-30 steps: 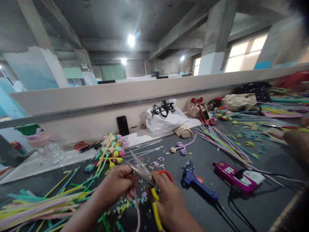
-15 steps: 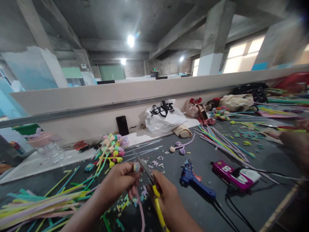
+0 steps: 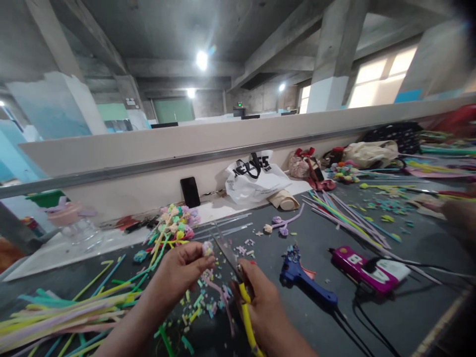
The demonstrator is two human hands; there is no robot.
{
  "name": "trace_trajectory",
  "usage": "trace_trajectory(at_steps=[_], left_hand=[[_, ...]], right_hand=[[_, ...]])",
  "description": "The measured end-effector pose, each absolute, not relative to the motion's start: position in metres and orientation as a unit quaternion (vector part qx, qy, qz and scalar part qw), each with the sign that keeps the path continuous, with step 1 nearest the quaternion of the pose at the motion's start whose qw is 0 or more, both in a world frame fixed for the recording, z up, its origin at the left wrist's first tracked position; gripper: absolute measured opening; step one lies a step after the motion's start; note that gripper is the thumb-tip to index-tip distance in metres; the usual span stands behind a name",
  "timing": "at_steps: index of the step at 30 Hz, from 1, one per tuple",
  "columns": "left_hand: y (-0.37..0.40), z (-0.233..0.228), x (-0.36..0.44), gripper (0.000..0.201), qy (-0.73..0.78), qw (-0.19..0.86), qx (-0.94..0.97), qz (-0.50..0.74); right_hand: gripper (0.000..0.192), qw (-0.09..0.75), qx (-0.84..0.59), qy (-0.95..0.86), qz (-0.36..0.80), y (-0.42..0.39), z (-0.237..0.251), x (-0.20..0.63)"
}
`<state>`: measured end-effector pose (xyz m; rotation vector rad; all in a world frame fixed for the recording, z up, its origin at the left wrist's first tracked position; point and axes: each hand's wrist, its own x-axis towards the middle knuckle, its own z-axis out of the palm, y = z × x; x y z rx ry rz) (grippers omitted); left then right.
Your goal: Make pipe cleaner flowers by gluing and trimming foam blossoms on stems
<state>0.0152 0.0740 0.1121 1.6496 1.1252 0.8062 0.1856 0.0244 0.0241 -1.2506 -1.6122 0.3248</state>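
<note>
Pinched in the fingertips of my left hand is a small pale fuzzy pipe-cleaner flower head. A pinkish-lilac pipe cleaner hangs or lies just below these fingers; whether it is joined to the flower head I cannot tell. My right hand grips scissors with yellow handles. Their blades point up and left, a little to the right of the flower head and apart from it. Small cut bits of pipe cleaner are scattered on the dark table under both hands.
A blue glue gun and a magenta power unit with cables lie at right. Loose pipe cleaners pile at left. Finished flowers, a phone and a white bag are behind. Another person's blurred hand is far right.
The scissor blades are now farther from the flower head. My left hand has shifted slightly left and up, and the lilac pipe cleaner sits farther right. The view has shifted slightly.
</note>
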Motion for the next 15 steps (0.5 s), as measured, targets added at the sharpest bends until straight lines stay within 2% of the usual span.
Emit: trace_trajectory(at_steps=[8,15], left_hand=[[0.073,0.113,0.022,0.022,0.492,0.451,0.655,0.355],[0.069,0.102,0.028,0.013,0.486,0.439,0.641,0.399]], right_hand=[[0.039,0.439,-0.557,-0.699,0.098,0.023,0.026,0.186],[0.041,0.418,-0.576,-0.694,0.11,0.023,0.026,0.184]])
